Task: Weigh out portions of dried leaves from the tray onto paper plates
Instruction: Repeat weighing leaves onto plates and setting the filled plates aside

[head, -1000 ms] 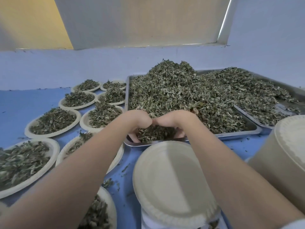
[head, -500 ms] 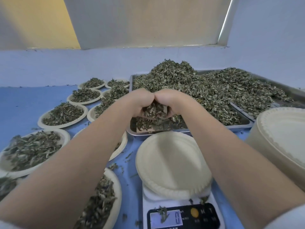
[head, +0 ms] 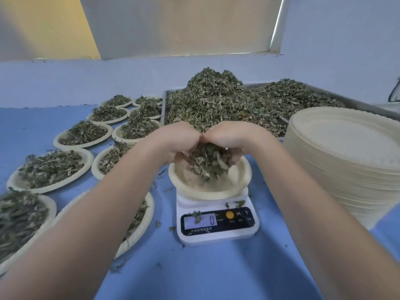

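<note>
Both hands are cupped together, thumbs touching at the top, around a handful of dried leaves [head: 207,161]. The left hand [head: 179,141] and the right hand [head: 229,138] curl their fingers under the clump and hold it directly above the paper plate [head: 244,176]. The plate sits on the scale [head: 217,224], and its floor appears bare apart from the lowest leaves, which blur downward toward it. The scale display [head: 200,220] reads 0, with a stray leaf lying over its left part.

Landmark: the scale.
- Tray [head: 164,105] of leaves: directly behind the scale, heaped high.
- Filled plates [head: 83,135]: left of the scale, in rows.
- Stack of unused plates [head: 344,152]: right of the scale, close by.

Risks from this state:
- Spillage. The handful looks nearly as wide as the plate; opening the hands quickly or off-centre would likely scatter leaves onto the blue table [head: 216,273] and the scale housing, where loose fragments already lie.
- Misreading. The leaf on the display could hide a digit.
- False weight. A hand or forearm resting on the plate rim would probably add to the reading.
- Tipping. An off-centre load might tilt the plate, which overhangs the platform.

Orientation: the clump has no clear long axis; it hangs as a rough mass tapering downward toward the plate centre. The plate lies flat, opening upward.
</note>
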Action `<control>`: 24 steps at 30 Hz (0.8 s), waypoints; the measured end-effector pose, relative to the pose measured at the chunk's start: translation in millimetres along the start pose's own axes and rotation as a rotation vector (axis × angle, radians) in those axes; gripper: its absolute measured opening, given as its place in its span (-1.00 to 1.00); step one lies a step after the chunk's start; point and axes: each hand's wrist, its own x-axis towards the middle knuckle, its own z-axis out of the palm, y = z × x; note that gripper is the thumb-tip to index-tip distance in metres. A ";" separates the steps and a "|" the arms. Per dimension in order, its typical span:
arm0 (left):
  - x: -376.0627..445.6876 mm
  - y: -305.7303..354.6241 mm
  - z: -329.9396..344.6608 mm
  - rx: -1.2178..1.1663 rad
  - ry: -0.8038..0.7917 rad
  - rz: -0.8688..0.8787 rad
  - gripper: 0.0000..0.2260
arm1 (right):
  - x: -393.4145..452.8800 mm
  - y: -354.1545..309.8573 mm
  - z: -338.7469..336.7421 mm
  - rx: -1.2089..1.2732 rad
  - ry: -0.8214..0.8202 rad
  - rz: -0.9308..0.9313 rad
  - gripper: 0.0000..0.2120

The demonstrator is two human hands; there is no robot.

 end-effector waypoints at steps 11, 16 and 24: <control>-23.0 5.9 -5.7 0.169 0.213 0.110 -0.64 | -25.6 7.0 -15.1 -0.258 0.155 0.031 -0.37; -17.4 3.5 -0.3 0.186 0.231 0.154 -0.70 | -23.3 11.7 -10.6 -0.318 0.214 -0.029 -0.35; 0.5 -4.0 7.6 0.090 0.303 0.276 -0.57 | -8.5 14.6 -7.5 -0.316 0.318 -0.115 -0.50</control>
